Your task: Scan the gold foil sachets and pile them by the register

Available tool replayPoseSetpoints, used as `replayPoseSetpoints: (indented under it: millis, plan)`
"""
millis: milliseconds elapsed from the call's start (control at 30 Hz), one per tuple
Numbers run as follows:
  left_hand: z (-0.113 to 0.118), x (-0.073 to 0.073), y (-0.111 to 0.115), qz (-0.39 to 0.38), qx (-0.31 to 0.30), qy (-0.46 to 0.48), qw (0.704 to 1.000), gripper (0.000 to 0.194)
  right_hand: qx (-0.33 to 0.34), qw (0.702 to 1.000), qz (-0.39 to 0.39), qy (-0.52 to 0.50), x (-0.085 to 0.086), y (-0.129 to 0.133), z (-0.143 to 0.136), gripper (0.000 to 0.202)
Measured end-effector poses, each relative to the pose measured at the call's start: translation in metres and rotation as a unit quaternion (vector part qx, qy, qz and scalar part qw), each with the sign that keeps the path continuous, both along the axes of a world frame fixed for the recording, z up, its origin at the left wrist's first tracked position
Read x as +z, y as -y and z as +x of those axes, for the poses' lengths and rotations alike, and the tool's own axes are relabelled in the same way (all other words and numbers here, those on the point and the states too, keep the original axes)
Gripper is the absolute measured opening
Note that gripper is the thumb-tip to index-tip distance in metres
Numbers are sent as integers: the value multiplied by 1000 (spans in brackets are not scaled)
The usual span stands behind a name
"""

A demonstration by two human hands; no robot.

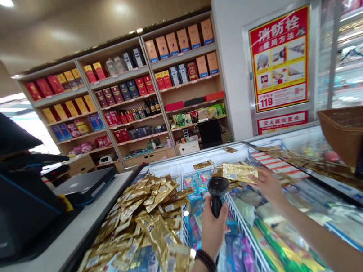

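My left hand [213, 227], with a dark bead bracelet at the wrist, is closed around the handle of a black barcode scanner [218, 186], its head pointing up and forward. To the right, my right hand [267, 183] pinches the right end of a gold packet [240, 171], which is held flat beyond the scanner. Many similar gold packets [162, 234] lie in a heap on the glass top of a freezer at the left. More of them lie under and behind the held packet.
A dark terminal [6, 194] and a flat black device [86, 185] stand on the left counter. A wicker basket [361, 127] sits at the right. Shelves with boxes [125, 78] line the back wall, beside a red poster [282, 59].
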State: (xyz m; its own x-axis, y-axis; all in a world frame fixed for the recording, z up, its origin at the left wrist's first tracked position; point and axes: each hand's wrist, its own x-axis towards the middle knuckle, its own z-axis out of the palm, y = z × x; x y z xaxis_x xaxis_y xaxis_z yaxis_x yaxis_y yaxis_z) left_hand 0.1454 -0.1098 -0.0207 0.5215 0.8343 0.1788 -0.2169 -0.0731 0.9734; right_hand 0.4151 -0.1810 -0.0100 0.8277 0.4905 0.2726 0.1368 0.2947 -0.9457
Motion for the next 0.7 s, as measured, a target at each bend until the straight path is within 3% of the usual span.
replayPoseSetpoints:
  millis: [133, 500, 700]
  plan:
    - [0, -2, -1, 5, -24, -4, 1000, 71, -11, 1000, 7, -3, -3, -1, 2, 63]
    - [-6, 12, 7, -8, -53, -13, 998, 73, -4, 999, 35, -38, 4, 0, -6, 80]
    - [-13, 19, 6, -15, -69, -9, 997, 71, -9, 1000, 17, -25, 5, -2, -11, 73]
